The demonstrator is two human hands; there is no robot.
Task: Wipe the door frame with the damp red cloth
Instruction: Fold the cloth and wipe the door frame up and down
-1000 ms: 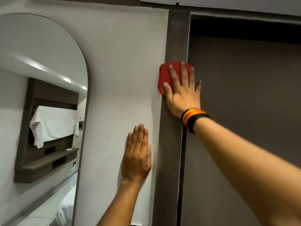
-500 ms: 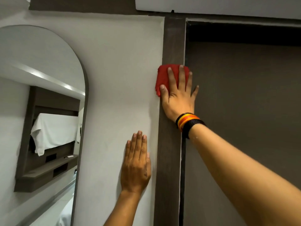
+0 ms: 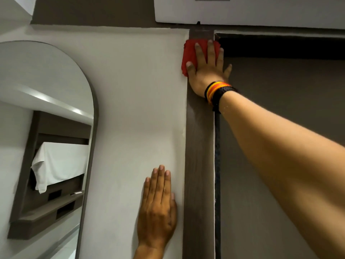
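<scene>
Red cloth point(image 3: 188, 55) lies pressed under the flat, spread right hand point(image 3: 207, 71) against the door frame point(image 3: 198, 146).

Both my forearms are bare, no sleeves reaching into view. My right hand point(image 3: 207, 71) carries a stack of bands at the wrist: a braided black cord bracelet point(image 3: 221, 96) nearest the forearm, and striped red, orange and yellow woven bands point(image 3: 214, 88) beside it. My left hand point(image 3: 158, 210) wears nothing, with short, plain nails.
</scene>
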